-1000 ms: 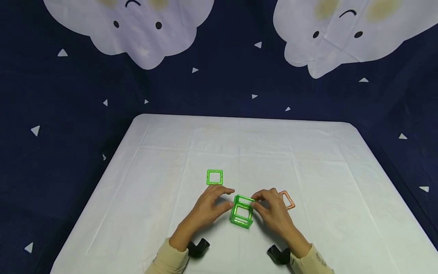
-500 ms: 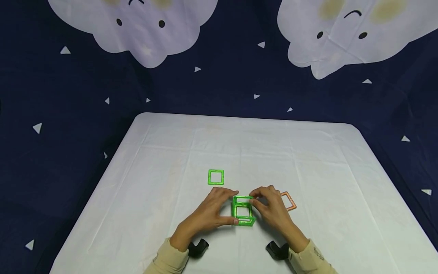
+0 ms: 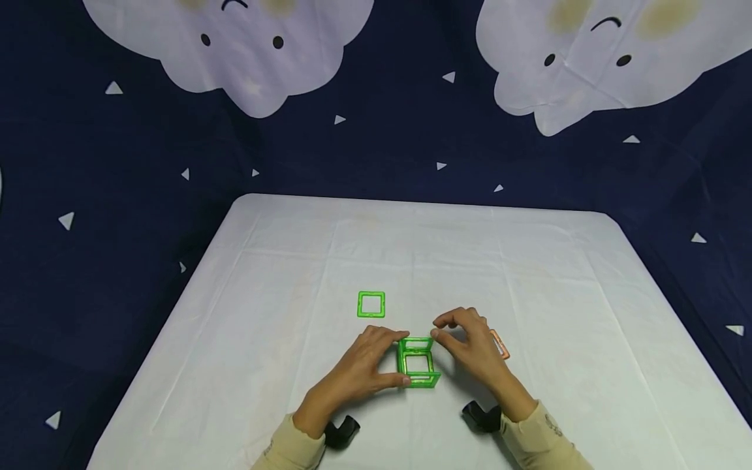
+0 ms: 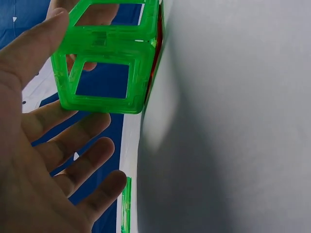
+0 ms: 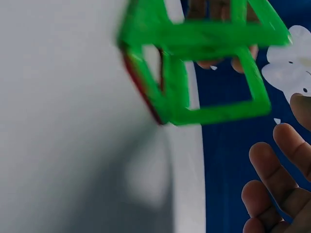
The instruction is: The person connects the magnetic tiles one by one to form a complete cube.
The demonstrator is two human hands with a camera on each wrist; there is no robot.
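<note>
A box of green see-through magnetic tiles [image 3: 423,375] stands on the white table, its right side and top open. My left hand [image 3: 358,367] grips it from the left, thumb on the near wall and index finger at the far wall. In the left wrist view its other fingers are spread below the green tile frame [image 4: 97,36]. A red edge [image 5: 141,90] shows along the box's base. My right hand [image 3: 474,346] is beside the far right corner, apart from the box. Its fingers are loosely bent and hold nothing.
One green square tile [image 3: 371,314] lies flat beyond my left hand. An orange tile [image 3: 502,344] lies by my right hand, which partly hides it. Dark blue cloth with clouds [image 3: 252,85] hangs behind the white table [image 3: 282,261].
The box has turned slightly until it stands square to me. My left hand has taken hold of its near and far walls. My right hand has let go and drawn back.
</note>
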